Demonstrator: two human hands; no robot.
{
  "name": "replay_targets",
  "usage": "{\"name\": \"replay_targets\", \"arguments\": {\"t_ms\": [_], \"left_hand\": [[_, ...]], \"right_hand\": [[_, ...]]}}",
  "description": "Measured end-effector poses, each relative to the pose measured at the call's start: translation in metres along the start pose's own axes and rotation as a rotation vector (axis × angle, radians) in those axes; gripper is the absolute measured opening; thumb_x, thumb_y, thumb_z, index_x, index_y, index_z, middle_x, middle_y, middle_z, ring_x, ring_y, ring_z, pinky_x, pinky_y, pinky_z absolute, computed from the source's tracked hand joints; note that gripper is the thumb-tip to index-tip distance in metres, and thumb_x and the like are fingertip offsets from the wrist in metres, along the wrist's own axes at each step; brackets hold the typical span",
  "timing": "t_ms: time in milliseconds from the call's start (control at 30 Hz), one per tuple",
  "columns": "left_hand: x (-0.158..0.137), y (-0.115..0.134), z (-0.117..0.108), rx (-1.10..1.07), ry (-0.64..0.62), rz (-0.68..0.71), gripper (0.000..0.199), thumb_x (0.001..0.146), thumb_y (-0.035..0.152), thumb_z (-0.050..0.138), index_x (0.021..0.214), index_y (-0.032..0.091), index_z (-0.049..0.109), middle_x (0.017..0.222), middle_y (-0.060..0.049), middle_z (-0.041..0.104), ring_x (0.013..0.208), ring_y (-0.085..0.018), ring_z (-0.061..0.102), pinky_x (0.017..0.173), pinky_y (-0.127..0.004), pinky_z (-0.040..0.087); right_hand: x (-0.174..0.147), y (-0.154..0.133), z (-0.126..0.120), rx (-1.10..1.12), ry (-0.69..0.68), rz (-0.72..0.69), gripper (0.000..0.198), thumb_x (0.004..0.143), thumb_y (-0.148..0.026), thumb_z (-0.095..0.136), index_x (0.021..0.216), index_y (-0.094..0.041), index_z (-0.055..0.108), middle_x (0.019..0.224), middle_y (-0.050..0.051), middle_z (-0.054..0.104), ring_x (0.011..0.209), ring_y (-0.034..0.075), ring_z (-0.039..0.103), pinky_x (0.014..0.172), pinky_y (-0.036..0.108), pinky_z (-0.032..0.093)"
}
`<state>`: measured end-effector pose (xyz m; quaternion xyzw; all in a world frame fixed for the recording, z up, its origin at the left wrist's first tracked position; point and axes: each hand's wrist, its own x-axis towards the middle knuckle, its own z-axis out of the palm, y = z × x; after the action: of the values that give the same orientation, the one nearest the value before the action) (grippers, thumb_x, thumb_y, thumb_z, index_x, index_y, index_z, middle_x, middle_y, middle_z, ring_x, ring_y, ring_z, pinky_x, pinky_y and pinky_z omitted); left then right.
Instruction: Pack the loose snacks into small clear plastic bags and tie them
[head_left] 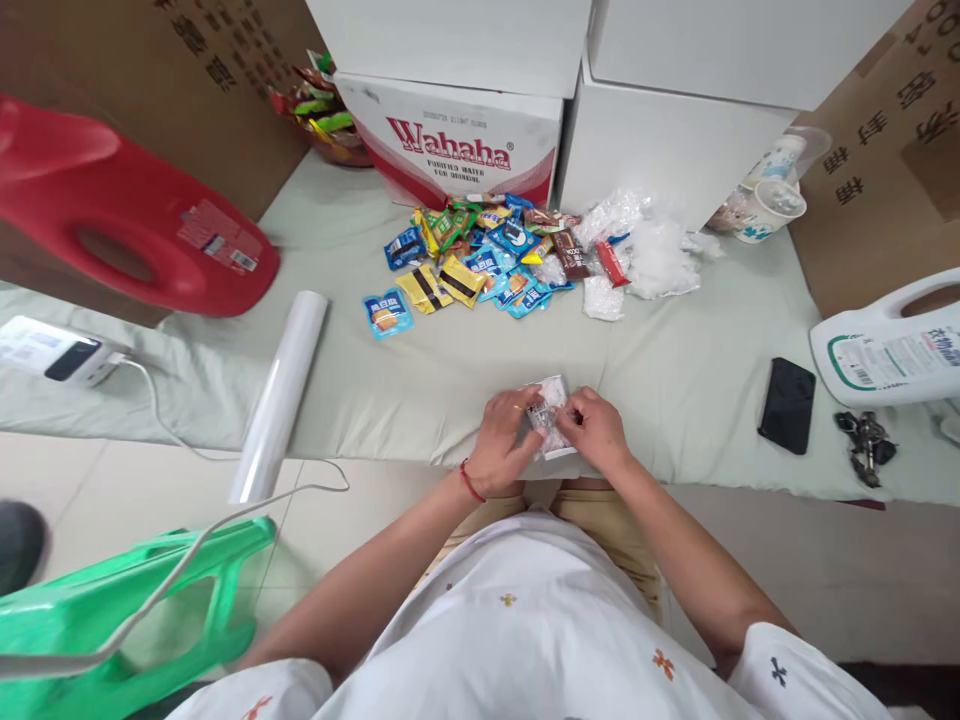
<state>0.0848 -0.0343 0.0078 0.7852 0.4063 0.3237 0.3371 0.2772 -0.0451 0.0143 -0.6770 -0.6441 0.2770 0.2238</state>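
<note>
A small shallow white box (554,384) lies near the front edge of the cloth-covered table, right in front of me. Inside it are pale pinkish contents and something silvery, too small to make out. My left hand (504,437), with a red string bracelet at its wrist, grips the box's left side, thumb and curled fingers reaching over the contents. From the right, my right hand (597,428) has its fingertips pinched together over the box; whatever is between them is hidden. Beyond the hands lies a pile of small snack packets (491,262), blue, yellow, green and brown.
Crumpled clear plastic wrap (660,255) adjoins the packets. White cartons (457,140) stand behind. At left are a red jug (142,220), a white roll (281,395) and a green stool (150,590); at right, a black phone (787,405), keys (866,447) and a white bottle (892,345).
</note>
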Motion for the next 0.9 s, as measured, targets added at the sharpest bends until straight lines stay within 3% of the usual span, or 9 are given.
{"name": "replay_targets", "arguments": {"t_ms": [100,200,333,400,500,600,700,800,900], "left_hand": [[0.003,0.005,0.005,0.173,0.009,-0.062,0.037,0.092,0.036,0.059,0.125,0.021,0.065,0.113,-0.01,0.068,0.108,-0.028,0.057,0.104,-0.049,0.039],[0.01,0.003,0.015,0.23,0.044,-0.158,0.022,0.097,0.028,0.053,0.103,0.023,0.073,0.097,-0.008,0.069,0.098,-0.025,0.058,0.093,-0.044,0.041],[0.016,-0.002,0.023,0.214,0.111,-0.212,0.023,0.098,0.026,0.051,0.106,0.023,0.072,0.093,-0.007,0.068,0.093,-0.024,0.059,0.088,-0.041,0.042],[0.016,-0.003,0.025,0.213,0.152,-0.242,0.025,0.097,0.023,0.05,0.112,0.022,0.069,0.094,-0.007,0.067,0.093,-0.024,0.059,0.088,-0.041,0.043],[0.015,-0.003,0.027,0.262,0.247,-0.292,0.023,0.094,0.023,0.053,0.111,0.019,0.067,0.099,-0.01,0.065,0.098,-0.027,0.058,0.09,-0.042,0.045],[0.014,-0.002,0.03,0.353,0.335,-0.31,0.031,0.091,0.029,0.06,0.118,0.014,0.065,0.116,-0.017,0.06,0.114,-0.033,0.053,0.1,-0.05,0.045],[0.016,-0.002,0.033,0.427,0.323,-0.294,0.037,0.091,0.027,0.059,0.125,0.013,0.062,0.132,-0.02,0.053,0.136,-0.038,0.041,0.112,-0.056,0.037],[0.017,-0.002,0.034,0.427,0.291,-0.26,0.026,0.092,0.023,0.056,0.115,0.016,0.064,0.13,-0.017,0.054,0.144,-0.038,0.034,0.116,-0.057,0.034],[0.02,-0.002,0.031,0.344,0.294,-0.259,0.017,0.093,0.025,0.055,0.104,0.018,0.065,0.117,-0.014,0.059,0.133,-0.035,0.047,0.111,-0.055,0.04]], "right_hand": [[-0.001,0.0,-0.001,0.142,0.039,0.043,0.019,0.086,-0.04,0.063,0.081,-0.022,0.058,0.075,-0.003,0.054,0.064,0.014,0.049,0.063,0.027,0.036],[0.006,0.007,-0.007,0.395,-0.053,0.132,0.027,0.082,-0.046,0.066,0.093,-0.023,0.06,0.065,-0.007,0.051,0.059,0.013,0.047,0.058,0.026,0.037],[0.016,0.016,-0.012,0.577,-0.148,0.213,0.033,0.077,-0.051,0.068,0.088,-0.021,0.061,0.064,-0.006,0.052,0.056,0.012,0.045,0.052,0.024,0.036],[0.016,0.017,-0.01,0.514,-0.121,0.194,0.03,0.081,-0.049,0.064,0.093,-0.021,0.062,0.065,-0.005,0.054,0.057,0.013,0.047,0.054,0.025,0.039],[0.011,0.014,-0.006,0.276,0.027,0.097,0.027,0.086,-0.04,0.061,0.105,-0.021,0.063,0.082,0.001,0.063,0.068,0.016,0.056,0.065,0.029,0.047],[0.004,0.01,-0.005,0.094,0.169,-0.018,0.022,0.092,-0.033,0.054,0.106,-0.02,0.063,0.104,0.009,0.064,0.088,0.021,0.062,0.08,0.035,0.051],[-0.001,0.004,-0.008,-0.004,0.246,-0.033,0.031,0.1,-0.039,0.044,0.117,-0.019,0.061,0.109,0.013,0.063,0.097,0.025,0.061,0.085,0.038,0.05],[0.0,-0.003,-0.006,-0.185,0.188,-0.035,0.044,0.1,-0.052,0.047,0.124,-0.016,0.06,0.108,0.017,0.064,0.106,0.032,0.057,0.084,0.041,0.047],[0.005,-0.012,0.0,-0.229,0.052,-0.038,0.034,0.1,-0.05,0.05,0.106,-0.019,0.063,0.096,0.015,0.067,0.095,0.03,0.059,0.077,0.036,0.044]]}}
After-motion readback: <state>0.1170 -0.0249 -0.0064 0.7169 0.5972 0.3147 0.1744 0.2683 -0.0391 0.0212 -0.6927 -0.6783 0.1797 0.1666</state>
